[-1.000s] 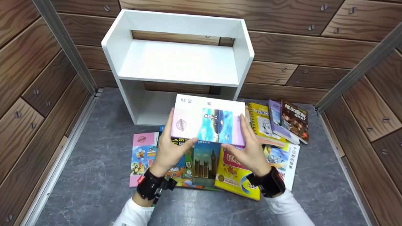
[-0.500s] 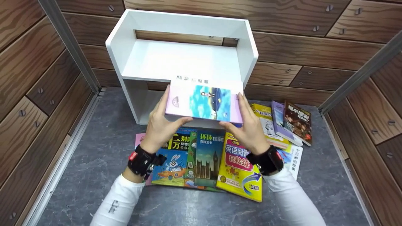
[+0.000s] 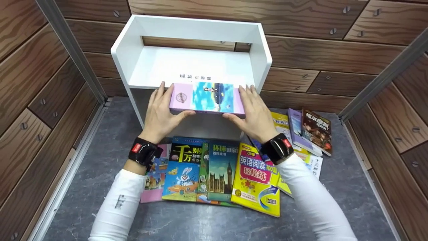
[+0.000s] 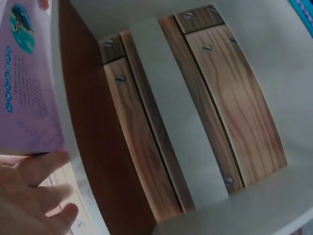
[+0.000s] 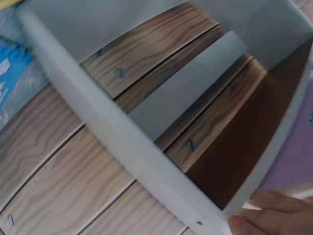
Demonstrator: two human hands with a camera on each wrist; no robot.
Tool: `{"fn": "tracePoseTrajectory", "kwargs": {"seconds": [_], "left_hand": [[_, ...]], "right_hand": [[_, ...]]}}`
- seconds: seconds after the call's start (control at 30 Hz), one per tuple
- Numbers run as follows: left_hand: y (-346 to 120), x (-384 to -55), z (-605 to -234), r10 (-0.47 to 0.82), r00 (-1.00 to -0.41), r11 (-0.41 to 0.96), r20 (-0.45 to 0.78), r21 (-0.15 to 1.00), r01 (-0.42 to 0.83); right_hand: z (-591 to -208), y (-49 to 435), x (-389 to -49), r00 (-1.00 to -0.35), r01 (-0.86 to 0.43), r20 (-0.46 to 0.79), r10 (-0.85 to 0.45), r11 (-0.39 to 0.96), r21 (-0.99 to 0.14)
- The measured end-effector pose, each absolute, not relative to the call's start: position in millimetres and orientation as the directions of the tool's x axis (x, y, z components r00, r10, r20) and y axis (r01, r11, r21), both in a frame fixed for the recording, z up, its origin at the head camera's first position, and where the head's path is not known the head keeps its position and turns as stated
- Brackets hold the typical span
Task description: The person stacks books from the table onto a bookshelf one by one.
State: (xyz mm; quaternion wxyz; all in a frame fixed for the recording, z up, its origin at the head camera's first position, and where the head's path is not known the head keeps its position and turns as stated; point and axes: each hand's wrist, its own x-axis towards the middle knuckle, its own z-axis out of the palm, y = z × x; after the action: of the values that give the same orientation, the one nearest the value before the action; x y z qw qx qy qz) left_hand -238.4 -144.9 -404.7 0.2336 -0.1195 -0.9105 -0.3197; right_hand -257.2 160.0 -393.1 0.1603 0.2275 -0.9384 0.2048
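Observation:
Both hands hold a thick pink and white book (image 3: 214, 97) with a blue whale picture on its cover. My left hand (image 3: 159, 115) grips its left end, thumb along the near edge, and my right hand (image 3: 255, 115) grips the right end the same way. In the head view the book overlaps the front edge of the upper board of a white two-tier bookshelf (image 3: 264, 62). The left wrist view shows the book's lilac printed face (image 4: 32, 98) beside the board's edge. In the right wrist view, the fingers of my right hand (image 5: 274, 215) are close to the shelf's front corner.
On the grey floor (image 3: 187, 224) before the shelf lie a rabbit-cover book (image 3: 182, 177), a green book (image 3: 220, 177) and a yellow book (image 3: 254, 187). A brown book (image 3: 316, 130) lies farther right among others. Wood-patterned walls (image 3: 334, 57) surround the shelf.
Both hands have carried the book forward and slightly left, from above the floor books to the upper board's front edge. It now looks more foreshortened. Floor books have come into fuller view.

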Motion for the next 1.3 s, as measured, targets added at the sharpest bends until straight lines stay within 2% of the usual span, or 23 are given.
{"fn": "tracePoseTrajectory", "kwargs": {"seconds": [0.23, 0.43, 0.7, 0.93, 1.3], "left_hand": [[-150, -249, -399, 0.13, -0.854, 0.861, 0.503, 0.37, 0.348], [-150, -253, -387, 0.152, -0.879, 0.899, 0.452, 0.307, 0.313], [-142, -256, -385, 0.139, -0.859, 0.943, 0.493, 0.2, 0.267], [-137, -259, -383, 0.103, -0.852, 0.958, 0.513, 0.18, 0.224], [-136, -266, -376, 0.038, -0.838, 0.962, 0.544, 0.206, 0.177]], "right_hand": [[-384, 153, -265, -0.849, -0.446, 0.389, -0.358, 0.88, -0.163], [-378, 151, -274, -0.83, -0.412, 0.451, -0.327, 0.905, -0.103], [-380, 149, -279, -0.804, -0.359, 0.514, -0.299, 0.933, -0.019], [-379, 148, -285, -0.762, -0.363, 0.578, -0.293, 0.932, -0.007], [-376, 146, -290, -0.731, -0.387, 0.615, -0.295, 0.922, -0.017]]}}
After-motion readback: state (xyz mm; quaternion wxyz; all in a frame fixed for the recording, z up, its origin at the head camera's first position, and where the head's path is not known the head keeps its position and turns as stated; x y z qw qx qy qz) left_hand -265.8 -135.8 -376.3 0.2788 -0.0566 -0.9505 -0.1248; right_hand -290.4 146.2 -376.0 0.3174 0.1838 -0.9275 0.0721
